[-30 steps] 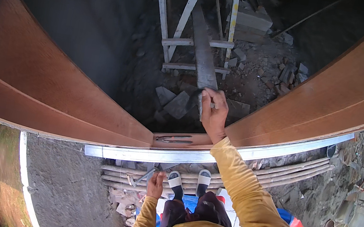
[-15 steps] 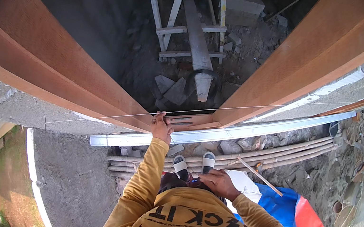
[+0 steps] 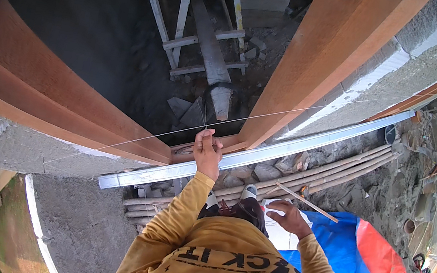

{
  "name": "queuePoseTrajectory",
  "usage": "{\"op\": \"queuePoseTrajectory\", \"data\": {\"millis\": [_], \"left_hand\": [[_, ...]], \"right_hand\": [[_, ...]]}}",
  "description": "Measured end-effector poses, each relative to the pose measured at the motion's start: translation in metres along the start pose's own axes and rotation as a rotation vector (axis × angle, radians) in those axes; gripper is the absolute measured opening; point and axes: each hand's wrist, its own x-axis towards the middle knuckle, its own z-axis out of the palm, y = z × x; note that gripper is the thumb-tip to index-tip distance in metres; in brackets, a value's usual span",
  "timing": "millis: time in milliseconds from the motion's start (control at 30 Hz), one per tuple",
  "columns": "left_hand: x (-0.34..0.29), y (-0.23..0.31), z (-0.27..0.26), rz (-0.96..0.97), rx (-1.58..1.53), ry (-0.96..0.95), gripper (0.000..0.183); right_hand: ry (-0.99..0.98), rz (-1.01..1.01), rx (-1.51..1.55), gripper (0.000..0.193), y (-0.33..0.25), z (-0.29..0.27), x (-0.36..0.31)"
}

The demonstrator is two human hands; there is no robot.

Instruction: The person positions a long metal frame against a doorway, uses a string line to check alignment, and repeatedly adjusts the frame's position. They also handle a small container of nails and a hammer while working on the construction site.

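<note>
A thin taut string (image 3: pixel 154 138) runs across the front of a reddish-brown wooden frame (image 3: pixel 300 63). My left hand (image 3: pixel 208 151) is at this string above the frame's bottom rail, its fingers closed around it; fine loose strands rise by the fingertips. Lower and to the right, my right hand (image 3: pixel 292 218) is held in front of my waist. Its fingers are half bent, with thumb and forefinger apart and nothing visible between them. Beneath my left hand, a long silvery metal bar (image 3: pixel 279 153) lies along the wall's near side.
Grey block wall (image 3: pixel 15 143) flanks the frame. Beyond the opening stand a wooden trestle (image 3: pixel 184 15) and a plank (image 3: pixel 210 48) among rubble. Bamboo poles (image 3: pixel 333 176) lie beside my feet, with a thin stick (image 3: pixel 308 202) across them. A blue and red tarp (image 3: pixel 338 249) spreads to my right.
My left hand has moved slightly right along the string, off the bottom rail. My right hand has moved right and away from my waist, its fingers opening. The view has shifted and turned.
</note>
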Motion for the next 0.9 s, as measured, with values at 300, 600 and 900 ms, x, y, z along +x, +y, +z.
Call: {"op": "queuePoseTrajectory", "data": {"millis": [300,600,900], "left_hand": [[-0.045,-0.044,0.041,-0.057,0.217,-0.207,0.021],[-0.068,-0.068,0.055,-0.068,0.315,-0.386,0.025],[-0.069,-0.131,0.042,-0.409,0.387,-0.183,0.023]], "right_hand": [[0.363,-0.160,0.317,0.042,-0.078,-0.022,0.153],[0.390,-0.039,0.460,0.059,-0.030,-0.014,0.134],[0.100,0.315,0.393,0.030,0.046,-0.020,-0.030]]}}
